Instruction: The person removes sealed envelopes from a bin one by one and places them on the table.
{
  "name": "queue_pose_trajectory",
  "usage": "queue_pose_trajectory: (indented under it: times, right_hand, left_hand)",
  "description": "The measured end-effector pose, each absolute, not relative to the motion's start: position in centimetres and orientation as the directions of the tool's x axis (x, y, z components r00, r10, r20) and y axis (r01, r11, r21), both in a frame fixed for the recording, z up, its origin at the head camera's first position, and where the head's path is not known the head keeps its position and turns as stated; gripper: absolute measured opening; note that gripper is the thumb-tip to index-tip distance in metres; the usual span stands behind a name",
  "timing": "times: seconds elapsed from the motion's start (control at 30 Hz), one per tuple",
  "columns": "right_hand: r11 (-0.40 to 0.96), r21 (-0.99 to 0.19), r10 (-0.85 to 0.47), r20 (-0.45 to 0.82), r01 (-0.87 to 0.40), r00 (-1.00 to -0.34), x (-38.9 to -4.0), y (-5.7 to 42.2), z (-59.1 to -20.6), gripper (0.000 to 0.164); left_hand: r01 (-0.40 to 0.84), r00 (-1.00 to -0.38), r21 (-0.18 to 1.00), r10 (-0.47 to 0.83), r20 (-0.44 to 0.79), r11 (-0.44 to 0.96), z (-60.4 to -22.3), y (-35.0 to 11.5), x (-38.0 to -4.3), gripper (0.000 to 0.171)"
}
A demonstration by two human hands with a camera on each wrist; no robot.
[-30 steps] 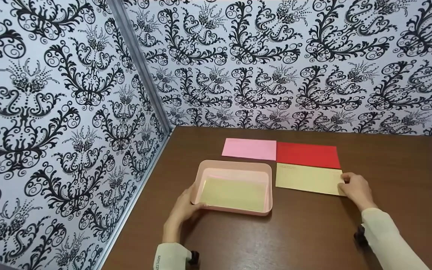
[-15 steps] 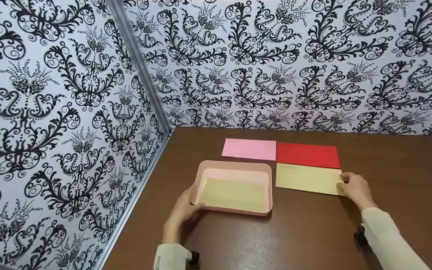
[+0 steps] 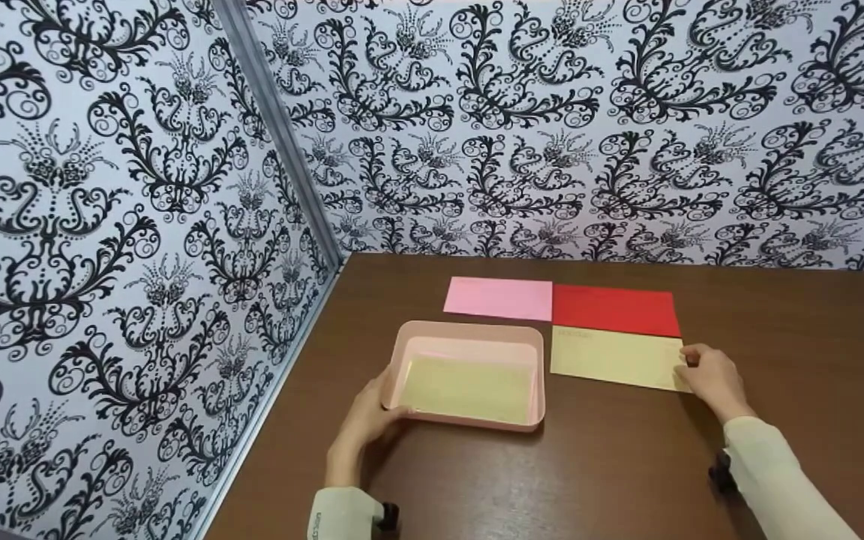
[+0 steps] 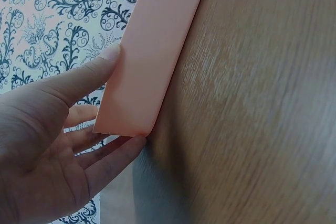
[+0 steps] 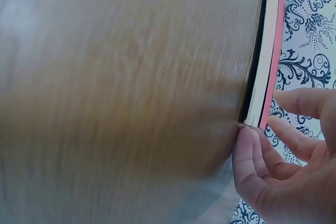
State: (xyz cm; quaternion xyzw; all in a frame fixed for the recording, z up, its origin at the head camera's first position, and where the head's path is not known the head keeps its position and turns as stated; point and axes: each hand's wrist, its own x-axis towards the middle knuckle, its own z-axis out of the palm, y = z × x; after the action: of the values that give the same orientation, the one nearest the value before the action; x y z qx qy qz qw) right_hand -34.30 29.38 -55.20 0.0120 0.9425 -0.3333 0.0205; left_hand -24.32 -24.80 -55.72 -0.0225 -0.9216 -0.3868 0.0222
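Observation:
In the head view, my left hand point(image 3: 367, 412) grips the near left corner of a shallow pink tray point(image 3: 469, 330). The left wrist view has the thumb at the tray's rim and the fingertips by its bottom corner. Inside the tray lies a pale yellow envelope point(image 3: 469, 388), with a sliver of pink showing along its edge. To the right, my right hand point(image 3: 711, 377) holds the right edge of another yellow envelope point(image 3: 616, 358) between thumb and fingers. That envelope lies flat, faint print in its upper left corner. Its edge appears thin in the right wrist view.
A red envelope point(image 3: 616, 310) lies just behind the yellow one, and a pink envelope point(image 3: 498, 298) adjoins it on the left. All rest on a brown wooden table point(image 3: 552, 480). Patterned black-and-white walls point(image 3: 522, 150) stand at the back and left.
The yellow envelope under my right hand has shifted very slightly. Both hands and the tray otherwise keep their places.

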Motion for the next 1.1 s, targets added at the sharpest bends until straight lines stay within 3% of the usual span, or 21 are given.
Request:
queue_pose_trajectory:
  times: [1.1]
  right_hand:
    - [0.775, -0.632, -0.003, 0.007, -0.007, -1.000, -34.18, 29.24, -55.06, 0.043]
  left_hand:
    - [0.075, -0.997, 0.715, 0.035, 0.071, 0.695, -55.90, -24.84, -24.27, 0.088]
